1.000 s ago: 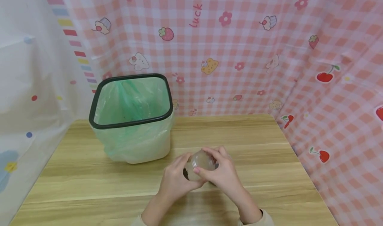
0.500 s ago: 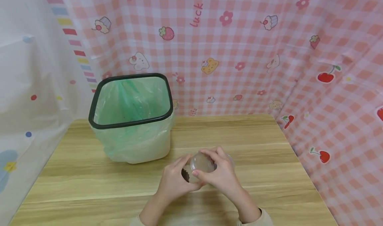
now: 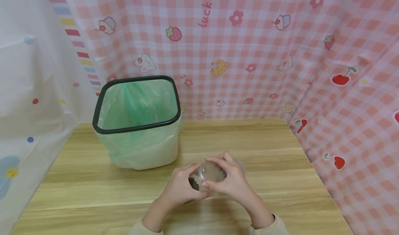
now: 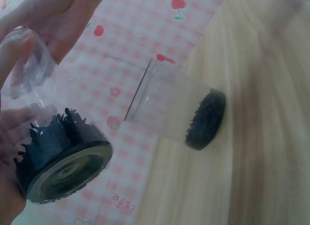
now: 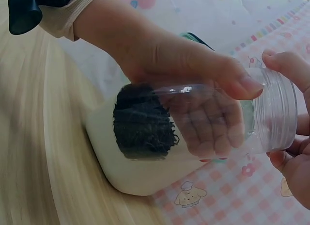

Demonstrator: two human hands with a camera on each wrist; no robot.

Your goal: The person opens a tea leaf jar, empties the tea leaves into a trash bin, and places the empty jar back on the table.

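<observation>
A clear plastic jar with dark, crinkled material at its base lies tilted in my left hand, whose fingers and thumb curl round its body. At the jar's other end, my right hand grips the clear ridged lid between thumb and fingers. The lid sits on the jar's mouth; whether it is loose cannot be seen. A second clear jar, also dark at the bottom, stands on the table just beyond the right hand. In the head view that hand mostly hides it.
A bin with a black rim and a pale green liner stands at the back left of the wooden table. Pink checked cloth hangs behind and to the right, and a white sheet at the left.
Both hands keep their hold on the jar and lid, which have shifted and turned slightly. A bit more of the second jar shows past the right hand.
</observation>
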